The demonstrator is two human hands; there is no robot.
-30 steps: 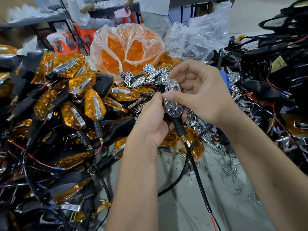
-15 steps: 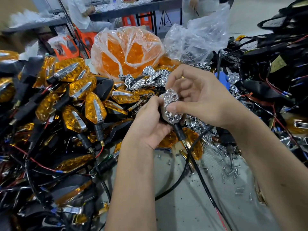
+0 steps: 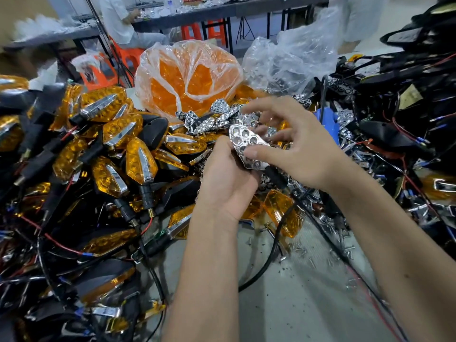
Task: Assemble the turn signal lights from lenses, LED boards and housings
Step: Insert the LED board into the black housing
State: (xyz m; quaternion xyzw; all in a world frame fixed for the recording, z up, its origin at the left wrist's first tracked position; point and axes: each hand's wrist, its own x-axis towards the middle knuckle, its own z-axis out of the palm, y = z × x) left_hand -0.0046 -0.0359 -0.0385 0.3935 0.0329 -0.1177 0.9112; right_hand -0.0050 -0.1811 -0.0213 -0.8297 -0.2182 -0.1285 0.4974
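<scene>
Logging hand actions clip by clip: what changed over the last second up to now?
The right hand has opened: its fingers spread and lifted off the chrome reflector, only the thumb still pressing on it. The reflector has tilted, its tip now leaning left. The left hand keeps gripping the unit from below; the black cable still hangs down, and the piles are unchanged.
</scene>
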